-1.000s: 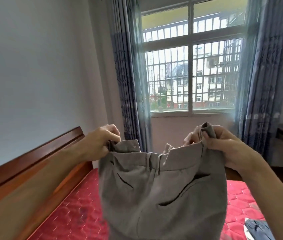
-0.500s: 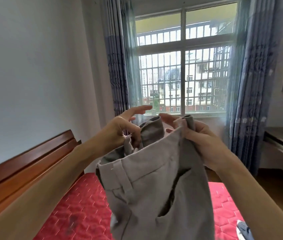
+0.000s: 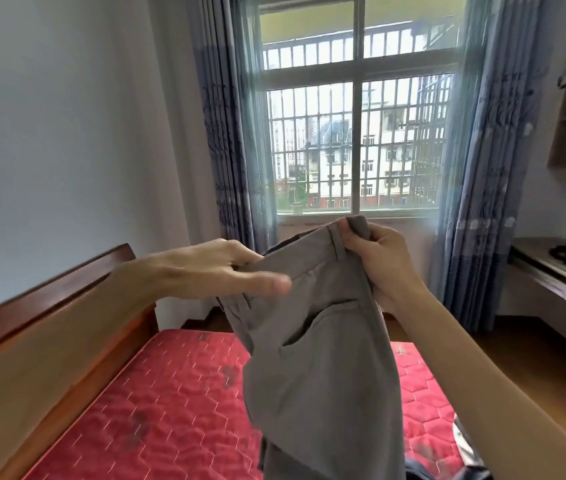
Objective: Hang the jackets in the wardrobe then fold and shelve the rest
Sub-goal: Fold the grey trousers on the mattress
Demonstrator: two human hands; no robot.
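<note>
Trousers (image 3: 312,341) are being held up over the bed (image 3: 157,403), waistband up by the window, legs hanging down out of frame, so the fold is only just getting started.

Going left to right: the left hand (image 3: 219,268) is laid flat against the waistband, fingers (image 3: 267,284) stretched out, and no real grip can be made out there, more of a smoothing touch. The right hand (image 3: 378,261) is pinched shut on the far corner of the waistband, so all the weight is probably being carried there.

To get this step done nicely, the two waistband halves should be matched edge to edge, and the legs lined up seam on seam. Probably best laid flat on the bed before it's halved, since a mid-air fold tends to go crooked.
</note>
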